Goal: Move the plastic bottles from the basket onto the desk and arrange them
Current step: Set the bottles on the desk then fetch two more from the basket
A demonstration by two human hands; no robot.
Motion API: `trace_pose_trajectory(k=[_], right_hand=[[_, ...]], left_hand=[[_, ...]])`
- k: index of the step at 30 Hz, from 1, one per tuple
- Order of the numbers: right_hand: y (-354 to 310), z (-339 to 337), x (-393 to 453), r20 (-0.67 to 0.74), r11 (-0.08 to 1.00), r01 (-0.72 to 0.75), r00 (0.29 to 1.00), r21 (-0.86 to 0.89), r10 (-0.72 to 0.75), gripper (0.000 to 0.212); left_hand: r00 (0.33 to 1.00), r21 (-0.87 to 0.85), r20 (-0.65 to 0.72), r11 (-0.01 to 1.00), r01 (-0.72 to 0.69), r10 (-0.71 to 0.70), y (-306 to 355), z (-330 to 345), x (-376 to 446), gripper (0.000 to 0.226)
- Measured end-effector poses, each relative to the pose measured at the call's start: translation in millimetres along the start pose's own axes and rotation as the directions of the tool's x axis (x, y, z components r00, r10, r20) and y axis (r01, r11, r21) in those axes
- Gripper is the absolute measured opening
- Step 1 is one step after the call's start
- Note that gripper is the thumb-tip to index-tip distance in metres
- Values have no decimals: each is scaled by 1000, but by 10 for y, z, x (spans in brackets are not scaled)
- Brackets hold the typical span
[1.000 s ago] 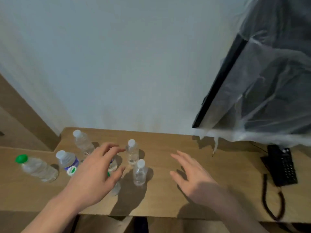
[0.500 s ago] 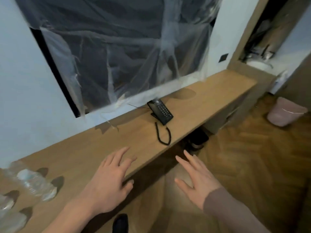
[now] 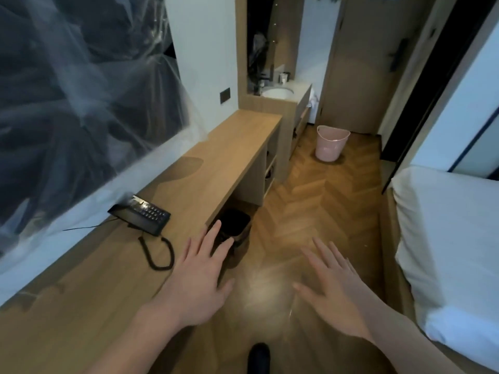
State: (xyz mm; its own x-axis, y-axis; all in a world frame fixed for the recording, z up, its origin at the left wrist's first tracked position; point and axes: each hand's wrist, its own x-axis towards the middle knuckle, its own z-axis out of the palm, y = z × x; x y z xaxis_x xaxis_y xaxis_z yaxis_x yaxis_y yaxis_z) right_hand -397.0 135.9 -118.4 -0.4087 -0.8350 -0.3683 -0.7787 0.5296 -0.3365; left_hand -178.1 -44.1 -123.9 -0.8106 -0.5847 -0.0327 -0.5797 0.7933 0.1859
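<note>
Now heading for pink basket (image 3: 330, 144), upper centre; left hand (image 3: 198, 282) and right hand (image 3: 333, 290) spread wide, holding nothing. Best reached squarely, then gripped bottle by bottle.

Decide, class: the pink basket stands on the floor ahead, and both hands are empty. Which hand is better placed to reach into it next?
Probably the right hand: it is open over bare floor, on the side of the pink basket. The left hand, also open, hovers at the desk edge.

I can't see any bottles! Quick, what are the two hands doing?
Left hand: open, fingers spread, holding nothing.
Right hand: open, fingers spread, holding nothing.
</note>
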Motion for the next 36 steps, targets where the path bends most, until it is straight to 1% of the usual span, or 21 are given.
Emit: trace_pose_trajectory(k=[4,7,12,14,16,21,24,30,33,36], right_hand=[[329,-283,354,-33,999,-34,999,12,35,81],[482,-530,747,-43,998,-55,998,-6,55,81],[616,-947,1288,-53,996,-86,995,-5,86,79],[721,-1069,1495,-85,996,-95,992,5,95,84],[876,-1148,1666,-145,993,-119,982,-4,117,91],[1425,-1290,1945,-230,980,-198,954,6,194,82],[1821,-1438,2143,-244,964,-265,933,23,263,83],[2699,-1765,2724,-210,939,-338,916,55,342,85],[3140,-1998,3102,-191,936,-344,916,73,352,85],[3565,-2298,3519,-181,937,-346,920,41,348,86]], left_hand=[[999,-14,-1,999,-41,41,115,28,713,80],[998,-42,47,999,-28,30,93,27,1228,79],[997,-19,80,1000,-3,5,-71,-8,1892,82],[995,-11,98,1000,-14,15,-90,-15,2209,82],[994,15,97,999,-44,42,-51,-29,2539,81],[984,50,133,991,-128,120,277,-59,3348,83],[974,87,153,980,-182,167,533,-19,3901,86],[965,152,191,966,-209,179,1112,201,5023,90],[964,169,203,964,-207,171,1398,296,5577,90],[962,163,222,967,-196,158,1662,321,6151,87]])
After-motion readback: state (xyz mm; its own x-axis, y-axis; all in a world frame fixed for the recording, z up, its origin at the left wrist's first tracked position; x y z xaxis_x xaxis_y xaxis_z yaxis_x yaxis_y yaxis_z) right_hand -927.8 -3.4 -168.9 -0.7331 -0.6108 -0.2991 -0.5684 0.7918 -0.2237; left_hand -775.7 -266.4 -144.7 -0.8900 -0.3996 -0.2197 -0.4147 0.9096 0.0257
